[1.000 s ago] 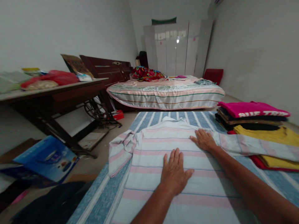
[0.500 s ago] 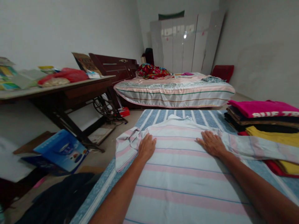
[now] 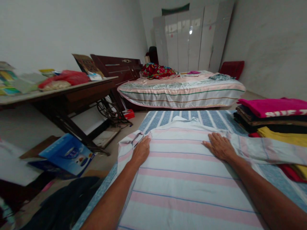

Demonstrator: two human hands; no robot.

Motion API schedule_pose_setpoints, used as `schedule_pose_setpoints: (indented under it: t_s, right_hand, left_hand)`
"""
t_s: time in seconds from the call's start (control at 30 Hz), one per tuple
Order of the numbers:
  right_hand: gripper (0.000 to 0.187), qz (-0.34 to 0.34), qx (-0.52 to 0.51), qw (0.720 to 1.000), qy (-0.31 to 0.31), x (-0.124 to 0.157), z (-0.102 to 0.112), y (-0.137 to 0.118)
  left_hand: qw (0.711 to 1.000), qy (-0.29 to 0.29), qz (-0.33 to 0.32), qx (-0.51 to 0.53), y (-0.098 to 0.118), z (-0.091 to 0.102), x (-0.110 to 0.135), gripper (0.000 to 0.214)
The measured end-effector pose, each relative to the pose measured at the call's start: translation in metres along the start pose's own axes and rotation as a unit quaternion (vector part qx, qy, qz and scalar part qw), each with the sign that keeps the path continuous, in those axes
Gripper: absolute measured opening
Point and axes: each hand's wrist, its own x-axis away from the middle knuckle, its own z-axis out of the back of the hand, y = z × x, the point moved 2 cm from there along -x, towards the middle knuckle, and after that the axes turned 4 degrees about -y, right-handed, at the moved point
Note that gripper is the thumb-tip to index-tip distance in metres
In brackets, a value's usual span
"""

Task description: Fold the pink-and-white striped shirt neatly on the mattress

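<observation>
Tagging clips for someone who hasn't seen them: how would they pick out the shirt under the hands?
In front of the bed is a blue striped surface. The shirt lies on it, one sleeve crossing a yellow garment. Unlike the folded clothes nearby, it is spread out, pale with pink bands.

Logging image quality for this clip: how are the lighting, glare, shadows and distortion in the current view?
Head view throughout: dim overall; a small bright glare spot on the wardrobe, whose right edge leans; shadow on the striped shirt beside the right forearm; the dark heap, lower left, shows little detail.
</observation>
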Motion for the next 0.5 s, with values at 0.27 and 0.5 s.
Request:
schedule_pose_setpoints:
  t_s: [0.27, 0.5]
  right_hand:
    - [0.060, -0.007, 0.001, 1.000, 0.012, 0.000, -0.003, 0.000]
    - [0.061, -0.009, 0.005, 1.000, -0.009, 0.000, -0.002, 0.002]
  left_hand:
    - [0.999, -0.024, -0.037, -0.027, 0.036, -0.005, -0.043, 0.041]
    - [0.996, -0.082, -0.006, -0.032, 0.023, -0.032, -0.072, 0.048]
